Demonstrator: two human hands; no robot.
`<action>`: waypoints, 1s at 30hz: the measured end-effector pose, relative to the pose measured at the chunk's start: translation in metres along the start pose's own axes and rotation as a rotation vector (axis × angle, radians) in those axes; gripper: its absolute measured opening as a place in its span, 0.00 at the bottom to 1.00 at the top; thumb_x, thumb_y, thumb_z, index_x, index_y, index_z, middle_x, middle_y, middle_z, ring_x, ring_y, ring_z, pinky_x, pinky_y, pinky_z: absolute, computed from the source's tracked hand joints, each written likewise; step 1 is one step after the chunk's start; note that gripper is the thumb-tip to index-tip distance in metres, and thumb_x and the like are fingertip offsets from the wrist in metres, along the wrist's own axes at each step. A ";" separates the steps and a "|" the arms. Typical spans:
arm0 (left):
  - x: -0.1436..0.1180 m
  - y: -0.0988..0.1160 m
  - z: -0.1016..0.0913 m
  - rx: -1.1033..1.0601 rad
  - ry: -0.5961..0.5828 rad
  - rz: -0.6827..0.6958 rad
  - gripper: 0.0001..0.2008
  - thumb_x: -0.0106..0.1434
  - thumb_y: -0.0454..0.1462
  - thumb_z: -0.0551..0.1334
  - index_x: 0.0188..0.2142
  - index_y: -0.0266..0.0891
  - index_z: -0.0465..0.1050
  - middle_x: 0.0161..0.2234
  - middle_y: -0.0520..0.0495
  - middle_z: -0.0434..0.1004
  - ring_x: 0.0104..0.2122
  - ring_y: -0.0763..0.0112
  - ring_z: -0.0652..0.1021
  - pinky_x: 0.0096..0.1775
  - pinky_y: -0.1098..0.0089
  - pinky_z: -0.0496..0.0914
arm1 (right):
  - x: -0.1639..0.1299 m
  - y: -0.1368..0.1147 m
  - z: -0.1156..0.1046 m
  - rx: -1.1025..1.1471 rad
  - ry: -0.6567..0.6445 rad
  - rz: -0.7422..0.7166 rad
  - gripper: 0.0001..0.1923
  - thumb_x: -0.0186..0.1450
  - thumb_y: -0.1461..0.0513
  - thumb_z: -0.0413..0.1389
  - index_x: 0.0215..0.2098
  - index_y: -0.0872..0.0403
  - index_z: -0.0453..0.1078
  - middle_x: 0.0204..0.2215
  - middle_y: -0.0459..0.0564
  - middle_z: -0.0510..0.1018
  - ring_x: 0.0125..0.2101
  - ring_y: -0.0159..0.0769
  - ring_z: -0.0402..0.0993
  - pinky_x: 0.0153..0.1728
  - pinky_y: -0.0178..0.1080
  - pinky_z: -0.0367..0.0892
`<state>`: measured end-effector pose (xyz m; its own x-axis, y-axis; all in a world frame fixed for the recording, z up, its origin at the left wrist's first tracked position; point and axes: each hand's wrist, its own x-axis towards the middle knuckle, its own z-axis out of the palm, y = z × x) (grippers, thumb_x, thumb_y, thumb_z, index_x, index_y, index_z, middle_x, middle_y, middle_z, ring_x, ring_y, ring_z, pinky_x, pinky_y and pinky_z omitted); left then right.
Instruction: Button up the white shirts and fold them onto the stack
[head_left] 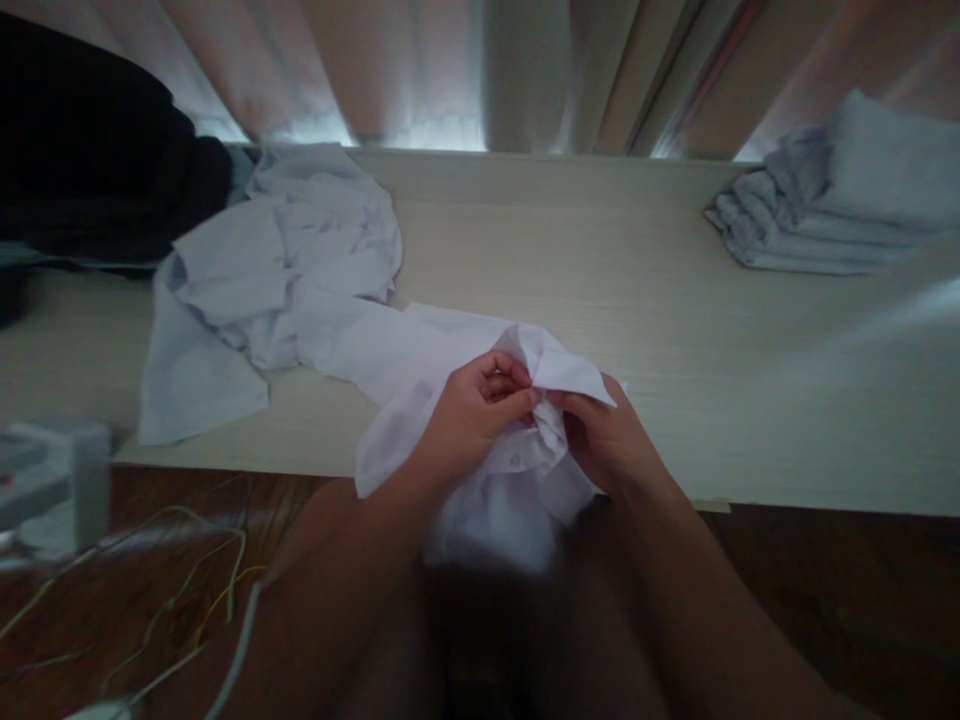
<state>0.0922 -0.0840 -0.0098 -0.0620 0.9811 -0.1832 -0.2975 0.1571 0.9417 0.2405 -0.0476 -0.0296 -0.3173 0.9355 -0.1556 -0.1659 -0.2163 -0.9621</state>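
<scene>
Both hands, left hand (472,410) and right hand (607,440), pinch a crumpled white shirt (420,350) at frame centre on the pale wood-grain desk (600,260); folded towels (817,220) upper right

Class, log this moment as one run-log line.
left hand: pinching white shirt | right hand: gripping same shirt | shirt: crumpled, hanging over table edge | folded stack: far right

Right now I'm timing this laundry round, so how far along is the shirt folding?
Done: a stack of folded garments sits at the table's far right. In hand: the left hand and right hand pinch a white shirt near its collar at the near edge. Left: a crumpled white garment and dark clothes lie unfolded at left.
</scene>
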 end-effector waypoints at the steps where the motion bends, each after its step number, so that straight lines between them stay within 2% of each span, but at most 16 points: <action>1: 0.000 -0.001 0.000 -0.016 0.000 0.003 0.11 0.52 0.34 0.70 0.31 0.38 0.69 0.28 0.52 0.77 0.28 0.73 0.76 0.33 0.73 0.71 | 0.000 -0.001 0.000 0.019 -0.014 0.003 0.14 0.54 0.58 0.65 0.39 0.53 0.77 0.35 0.51 0.82 0.38 0.46 0.78 0.38 0.44 0.73; 5: 0.001 -0.004 0.000 -0.112 -0.020 -0.015 0.14 0.52 0.34 0.71 0.31 0.39 0.65 0.27 0.54 0.74 0.27 0.74 0.76 0.32 0.73 0.71 | 0.000 -0.004 0.002 0.113 -0.051 0.044 0.13 0.54 0.62 0.66 0.37 0.54 0.76 0.35 0.50 0.82 0.37 0.44 0.78 0.37 0.42 0.72; 8: 0.002 -0.007 -0.001 -0.175 -0.051 0.000 0.16 0.51 0.36 0.72 0.31 0.39 0.63 0.27 0.55 0.72 0.26 0.76 0.75 0.32 0.73 0.71 | 0.000 -0.005 0.005 0.160 -0.015 0.089 0.15 0.51 0.63 0.67 0.38 0.54 0.76 0.34 0.50 0.82 0.35 0.45 0.79 0.34 0.42 0.72; 11: 0.004 -0.008 -0.003 -0.148 -0.057 0.016 0.16 0.52 0.36 0.72 0.30 0.39 0.63 0.26 0.55 0.72 0.25 0.77 0.74 0.31 0.74 0.70 | -0.001 -0.008 0.008 0.184 0.002 0.091 0.14 0.50 0.64 0.67 0.36 0.53 0.76 0.32 0.49 0.82 0.33 0.43 0.79 0.33 0.41 0.72; 17: 0.004 -0.006 -0.001 -0.153 -0.036 0.005 0.13 0.52 0.35 0.70 0.30 0.39 0.64 0.25 0.55 0.71 0.24 0.78 0.73 0.31 0.74 0.70 | 0.000 -0.006 0.012 0.146 0.031 0.071 0.11 0.50 0.63 0.66 0.33 0.52 0.76 0.30 0.47 0.81 0.32 0.42 0.78 0.34 0.41 0.73; 23: 0.004 -0.003 -0.002 -0.169 -0.024 -0.013 0.10 0.55 0.31 0.67 0.31 0.38 0.65 0.24 0.54 0.71 0.24 0.78 0.73 0.31 0.73 0.71 | 0.002 0.000 0.008 0.082 0.046 0.055 0.10 0.53 0.62 0.66 0.35 0.49 0.77 0.35 0.48 0.82 0.34 0.44 0.79 0.37 0.44 0.75; 27: 0.007 -0.006 -0.005 -0.194 -0.059 -0.018 0.10 0.55 0.30 0.67 0.32 0.38 0.66 0.25 0.53 0.72 0.24 0.77 0.74 0.30 0.73 0.71 | 0.002 0.002 0.006 0.029 0.032 0.076 0.11 0.54 0.61 0.64 0.36 0.47 0.77 0.37 0.50 0.82 0.37 0.46 0.80 0.37 0.46 0.75; 30: 0.009 -0.011 -0.005 -0.209 -0.037 -0.026 0.11 0.54 0.30 0.68 0.31 0.39 0.65 0.25 0.53 0.71 0.24 0.77 0.73 0.29 0.73 0.70 | 0.004 0.004 0.005 -0.001 0.033 0.090 0.12 0.53 0.60 0.64 0.37 0.47 0.77 0.37 0.49 0.82 0.37 0.46 0.80 0.36 0.45 0.75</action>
<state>0.0900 -0.0771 -0.0229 -0.0184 0.9811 -0.1925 -0.4897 0.1590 0.8573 0.2345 -0.0463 -0.0328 -0.3003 0.9209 -0.2486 -0.1372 -0.2997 -0.9441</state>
